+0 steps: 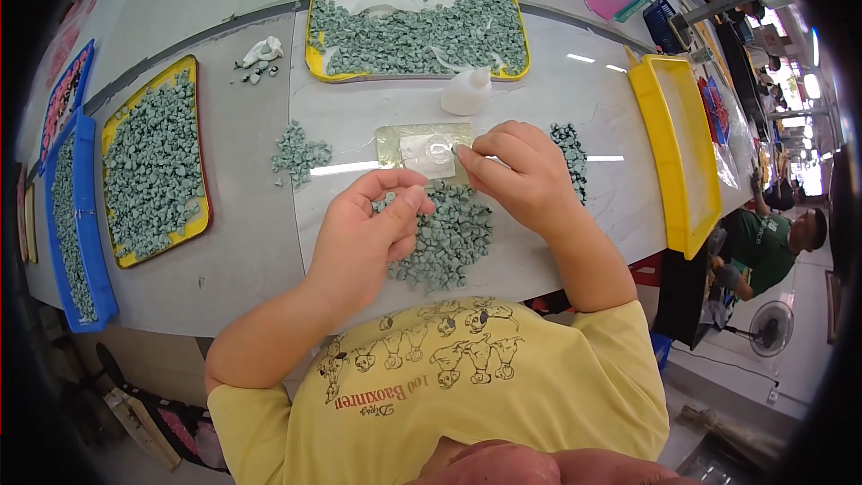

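My right hand [521, 171] is pinched closed over a flat, clear greenish pad [388, 148]; a small dark bit shows at its fingertips, too little to name. On the pad lies a white square [417, 158] with a round, shiny spot on it. Left of the pad's near edge, my left hand [368, 226] is closed, thumb against the curled fingers; whatever they hold is hidden. Just beneath both hands spreads a pile of small grey-green pieces [444, 238]. A white squeeze bottle [465, 92] stands beyond the pad.
Smaller heaps of green pieces [299, 154] and darker pieces [573, 160] flank the hands. A yellow tray [527, 45] of pieces lies at the back, another yellow tray [208, 207] at left beside a blue bin [103, 301]. A yellow bin [655, 135] stands right. A co-worker [763, 242] is far right.
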Demonstrator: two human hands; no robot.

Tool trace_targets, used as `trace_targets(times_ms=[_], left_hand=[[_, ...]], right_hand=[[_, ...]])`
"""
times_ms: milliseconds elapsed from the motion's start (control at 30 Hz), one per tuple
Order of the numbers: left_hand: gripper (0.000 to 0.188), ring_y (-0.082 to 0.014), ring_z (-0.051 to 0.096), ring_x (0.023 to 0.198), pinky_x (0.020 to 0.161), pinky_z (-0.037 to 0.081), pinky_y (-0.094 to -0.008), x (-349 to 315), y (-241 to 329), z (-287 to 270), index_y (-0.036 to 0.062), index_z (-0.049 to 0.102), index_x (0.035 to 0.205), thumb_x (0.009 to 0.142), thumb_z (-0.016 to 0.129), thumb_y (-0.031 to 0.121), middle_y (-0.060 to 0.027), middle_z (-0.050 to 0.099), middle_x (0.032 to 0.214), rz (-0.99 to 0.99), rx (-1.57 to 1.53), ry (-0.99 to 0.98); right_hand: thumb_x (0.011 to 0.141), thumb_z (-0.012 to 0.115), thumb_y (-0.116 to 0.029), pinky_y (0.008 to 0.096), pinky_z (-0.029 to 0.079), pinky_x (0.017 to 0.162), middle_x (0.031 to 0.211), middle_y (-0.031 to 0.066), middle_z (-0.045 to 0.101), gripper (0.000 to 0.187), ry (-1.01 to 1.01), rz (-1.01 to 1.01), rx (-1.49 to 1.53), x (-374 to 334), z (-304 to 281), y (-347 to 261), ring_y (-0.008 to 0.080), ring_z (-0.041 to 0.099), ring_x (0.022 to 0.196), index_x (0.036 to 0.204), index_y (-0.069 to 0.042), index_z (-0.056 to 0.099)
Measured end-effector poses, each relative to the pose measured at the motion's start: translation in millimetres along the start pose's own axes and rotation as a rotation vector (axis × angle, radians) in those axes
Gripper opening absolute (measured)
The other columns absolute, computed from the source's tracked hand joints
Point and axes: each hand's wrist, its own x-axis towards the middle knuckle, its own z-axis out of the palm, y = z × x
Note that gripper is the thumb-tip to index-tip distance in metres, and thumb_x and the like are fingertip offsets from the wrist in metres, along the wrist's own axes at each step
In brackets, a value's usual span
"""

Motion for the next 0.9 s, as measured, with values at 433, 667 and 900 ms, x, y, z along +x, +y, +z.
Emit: trace_targets(times_ms=[433,667,900], left_hand=[[0.024,-0.0045,0.032,0.05,0.045,0.028,-0.0187,3,0,-12,0.0003,0.054,0.107,0.084,0.057,0.008,-0.0059,0.056,0.086,-0.009,-0.026,-0.026],[0.02,-0.0046,0.033,0.05,0.045,0.028,-0.0192,3,2,-14,0.0017,0.049,0.102,0.085,0.056,0.009,-0.0069,0.055,0.084,0.029,-0.053,0.002],[0.015,-0.0048,0.028,0.05,0.042,0.024,-0.0188,1,2,-12,0.0077,0.044,0.086,0.092,0.046,0.021,0.0013,0.043,0.069,-0.047,-0.071,-0.031]], right_hand=[[0.059,0.065,-0.007,0.0296,0.045,0.055,0.075,0.0026,0.056,0.024,-0.074,-0.052,-0.119,4,10,-5,0.0196,0.056,0.068,0.083,-0.005,0.063],[0.064,0.067,0.0,0.0271,0.044,0.054,0.074,0.003,0.056,0.017,0.022,0.058,0.042,6,14,-7,0.018,0.055,0.065,0.079,-0.004,0.061],[0.076,0.063,-0.002,0.0239,0.041,0.054,0.07,0.004,0.056,0.006,0.086,0.819,0.825,7,19,-26,0.0112,0.051,0.058,0.077,-0.001,0.058]])
